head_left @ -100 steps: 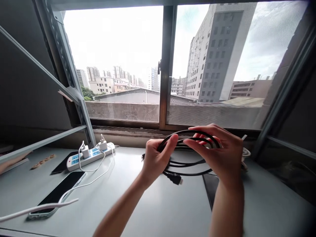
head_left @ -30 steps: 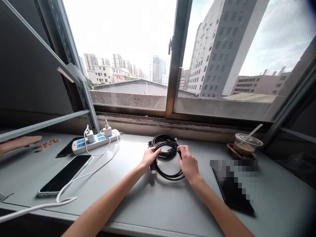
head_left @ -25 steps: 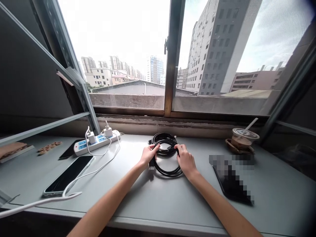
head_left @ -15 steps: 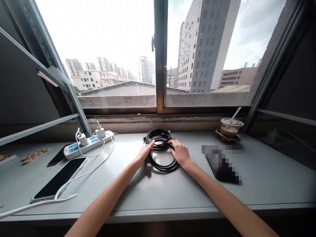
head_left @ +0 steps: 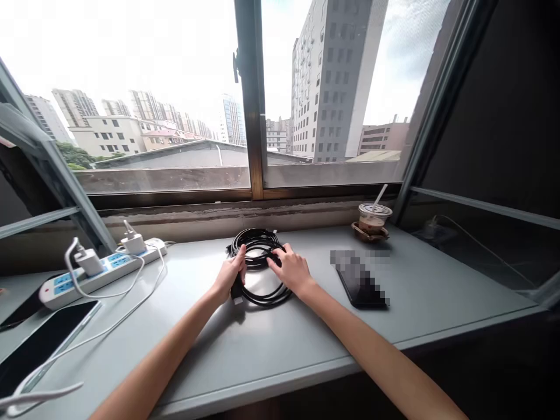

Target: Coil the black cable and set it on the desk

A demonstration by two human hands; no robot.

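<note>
A coiled black cable (head_left: 258,242) lies on the grey table (head_left: 271,350) near the window sill. My left hand (head_left: 229,277) rests on the coil's left side, fingers curled around the strands beside a black plug. My right hand (head_left: 292,271) presses on the coil's right side, fingers bent over the strands. Both hands keep the loops together flat on the table.
A white power strip (head_left: 94,274) with two chargers and white leads lies at the left, beside a dark phone (head_left: 41,344). A second dark phone (head_left: 361,286) lies right of the coil. An iced drink cup (head_left: 371,219) with a straw stands by the sill.
The coil, held up in both hands earlier, now lies on the table under them. My view has swung to the right, so the power strip and phone have slid toward the left edge.
</note>
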